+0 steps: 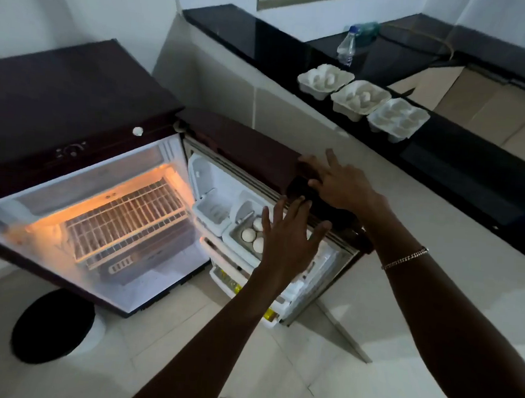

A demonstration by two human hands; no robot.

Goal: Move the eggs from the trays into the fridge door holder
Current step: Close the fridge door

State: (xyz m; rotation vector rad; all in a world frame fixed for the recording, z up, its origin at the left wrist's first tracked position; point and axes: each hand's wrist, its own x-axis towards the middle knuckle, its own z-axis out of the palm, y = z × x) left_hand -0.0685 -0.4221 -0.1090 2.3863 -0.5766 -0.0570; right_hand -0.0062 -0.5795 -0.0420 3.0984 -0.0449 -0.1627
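A: From the head view, where were your hands?

B: Your left hand (pixel 286 235) hung over the fridge door holder (pixel 241 248), its grip wide, fingers spread, carrying nothing. Your right hand (pixel 339 186) lay on the top edge of the open fridge door (pixel 246 144), fingers splayed flat, its grip also wide and closed round nothing.

A: And the eggs?

B: Three eggs (pixel 253 234) sat in the holder, close together, just at nine o'clock of your left hand. Whether more lay under the hand I could not tell.

A: The trays?

B: Three trays (pixel 361 101) stood in a row on the dark worktop (pixel 446 156), toward one o'clock of your right hand and well apart from it. Whether the pale lumps in them were eggs I couldn't tell. A plastic bottle (pixel 347 48) lay at twelve o'clock of them.
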